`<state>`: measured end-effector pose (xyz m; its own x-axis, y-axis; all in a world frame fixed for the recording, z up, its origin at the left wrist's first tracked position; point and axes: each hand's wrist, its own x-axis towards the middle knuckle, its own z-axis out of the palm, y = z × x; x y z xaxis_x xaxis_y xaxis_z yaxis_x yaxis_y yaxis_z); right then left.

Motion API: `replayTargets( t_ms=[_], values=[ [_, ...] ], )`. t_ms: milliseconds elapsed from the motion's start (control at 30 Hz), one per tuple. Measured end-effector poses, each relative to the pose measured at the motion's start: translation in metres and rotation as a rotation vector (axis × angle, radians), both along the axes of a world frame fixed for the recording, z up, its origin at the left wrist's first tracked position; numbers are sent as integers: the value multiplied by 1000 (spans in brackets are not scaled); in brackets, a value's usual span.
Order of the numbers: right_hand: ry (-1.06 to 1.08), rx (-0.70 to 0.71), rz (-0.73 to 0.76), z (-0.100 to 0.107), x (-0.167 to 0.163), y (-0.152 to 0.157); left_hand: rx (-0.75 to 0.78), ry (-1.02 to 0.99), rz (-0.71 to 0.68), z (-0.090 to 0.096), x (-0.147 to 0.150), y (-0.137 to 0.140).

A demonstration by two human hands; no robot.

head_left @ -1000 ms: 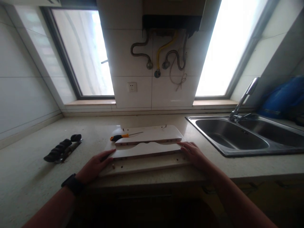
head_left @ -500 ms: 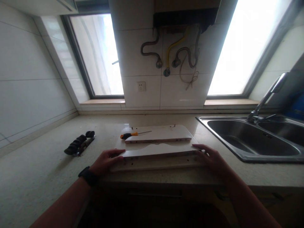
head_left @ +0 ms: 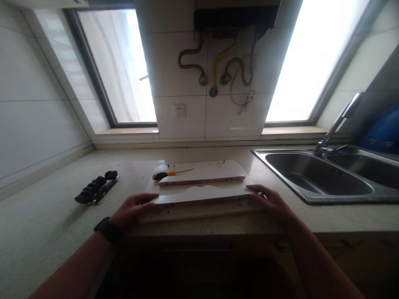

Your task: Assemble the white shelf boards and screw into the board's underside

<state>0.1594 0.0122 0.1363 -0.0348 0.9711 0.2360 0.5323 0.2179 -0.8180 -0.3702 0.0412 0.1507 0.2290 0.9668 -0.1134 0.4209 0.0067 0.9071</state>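
Observation:
A white board with a wavy far edge [head_left: 199, 194] is held at its two ends, above a larger white panel [head_left: 193, 216] on the counter. My left hand [head_left: 134, 209] grips the board's left end, fingers on top and thumb at the near side; a dark watch is on that wrist. At the right end, my right hand [head_left: 269, 201] is closed on the same board. Behind it lies a narrower white board [head_left: 202, 179] with holes along its near edge. A screwdriver [head_left: 170, 175] with an orange and black handle rests at that board's left.
Black-wheeled parts [head_left: 93, 189] lie on the counter [head_left: 46, 216] at the left. A double steel sink [head_left: 314, 178] with a faucet [head_left: 338, 124] is at the right, a blue object [head_left: 383, 135] beyond. Pipes [head_left: 215, 62] hang on the wall above a socket [head_left: 180, 110].
The whole view has shifted slightly, so the scene sits a little further left and higher. Both hands keep their hold on the wavy-edged board, which has barely moved on the panel.

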Motion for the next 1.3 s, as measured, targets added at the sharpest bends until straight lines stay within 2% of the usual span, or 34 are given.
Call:
replayTargets(
  t_ms=[333,800,967,1067,1133,1200,1300],
  values=[
    [-25,58,-15,1,0,0,100,135,-36,-1,-1,2],
    [-12,-24,40,9,-5,-6,123,204,-71,-3,-2,4],
    [-2,-58,70,9,-4,-6,122,197,-115,2,-1,3],
    [12,-45,74,7,-1,-3,127,167,-86,11,0,5],
    [15,-25,72,5,1,-1,199,163,-8,19,1,13],
    [9,-16,60,4,2,1,340,211,94,27,2,28],
    [15,7,37,5,2,2,555,443,138,35,3,59]
  ],
)
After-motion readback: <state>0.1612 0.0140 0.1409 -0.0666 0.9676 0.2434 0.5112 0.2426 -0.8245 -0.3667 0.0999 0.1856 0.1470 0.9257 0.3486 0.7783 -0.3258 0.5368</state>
